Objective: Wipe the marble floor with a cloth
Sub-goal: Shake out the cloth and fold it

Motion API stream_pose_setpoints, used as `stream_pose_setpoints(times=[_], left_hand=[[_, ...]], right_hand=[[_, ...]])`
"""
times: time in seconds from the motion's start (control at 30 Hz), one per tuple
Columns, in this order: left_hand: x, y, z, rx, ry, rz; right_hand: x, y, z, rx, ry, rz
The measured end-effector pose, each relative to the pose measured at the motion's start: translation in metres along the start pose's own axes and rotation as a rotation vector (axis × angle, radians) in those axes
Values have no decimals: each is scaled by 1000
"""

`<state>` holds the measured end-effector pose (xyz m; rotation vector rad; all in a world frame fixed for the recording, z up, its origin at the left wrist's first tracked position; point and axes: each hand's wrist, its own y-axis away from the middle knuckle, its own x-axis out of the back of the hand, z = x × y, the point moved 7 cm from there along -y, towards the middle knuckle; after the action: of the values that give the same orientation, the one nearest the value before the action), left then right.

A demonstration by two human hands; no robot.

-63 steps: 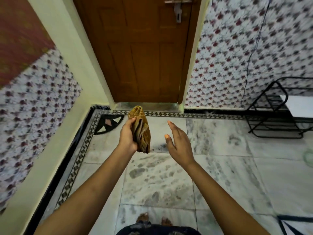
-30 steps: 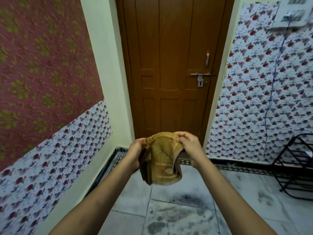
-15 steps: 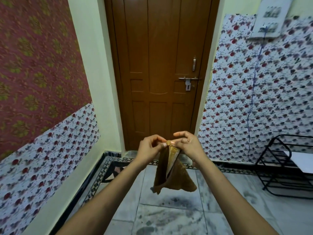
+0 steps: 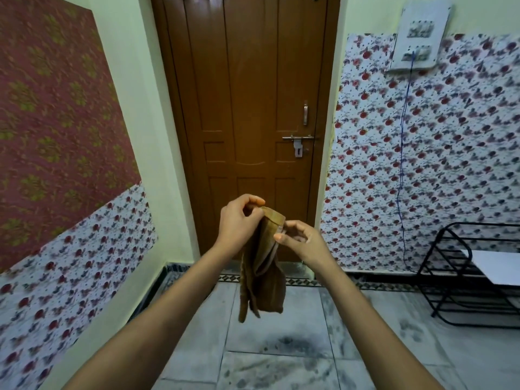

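Both hands raised in front of the door (image 4: 247, 108), well above the floor (image 4: 281, 347). Brown cloth (image 4: 263, 274) hanging in folds between them, in the air, not touching the marble. Left hand (image 4: 239, 223) pinching the top hem with thumb and fingers pressed together. Right hand (image 4: 298, 239) just beside, fingertips (image 4: 278, 237) curled on the hem's right end, pinching it too. Black rack (image 4: 461, 277) on the right, near the flowered wall (image 4: 422, 164).

Two hands (image 4: 239, 223) (image 4: 299, 240), one cloth (image 4: 263, 280) — one door (image 4: 247, 108), one rack (image 4: 472, 277).
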<state>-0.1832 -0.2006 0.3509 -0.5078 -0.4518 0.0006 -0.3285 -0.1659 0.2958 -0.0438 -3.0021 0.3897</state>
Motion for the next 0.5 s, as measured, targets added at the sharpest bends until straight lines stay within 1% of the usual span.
stream_pose_setpoints(times=[0.07,0.13,0.17,0.23,0.3,0.37,0.43,0.47,0.5], left_hand=[[2,-6,5,4,-81,-79],[-2,-9,10,-6,-193,-197],[-2,-9,12,-7,-228,-240],[1,-11,14,26,-233,-268],[5,-11,8,106,-148,-255],[7,-10,-1,208,-36,-233],[6,-5,-12,354,119,-224],[5,0,-17,407,185,-242],[3,4,-18,422,217,-296]], right_hand=[[-6,-1,7,-23,-15,-41],[-13,-4,11,-36,-25,-61],[-16,-5,11,-28,-37,-53],[-16,-6,8,-10,-79,9],[-12,-8,5,8,-115,84],[-10,-11,4,4,-147,108],[-11,-13,4,-28,-215,113],[-12,-14,5,-47,-254,121],[-13,-15,6,-67,-287,131]])
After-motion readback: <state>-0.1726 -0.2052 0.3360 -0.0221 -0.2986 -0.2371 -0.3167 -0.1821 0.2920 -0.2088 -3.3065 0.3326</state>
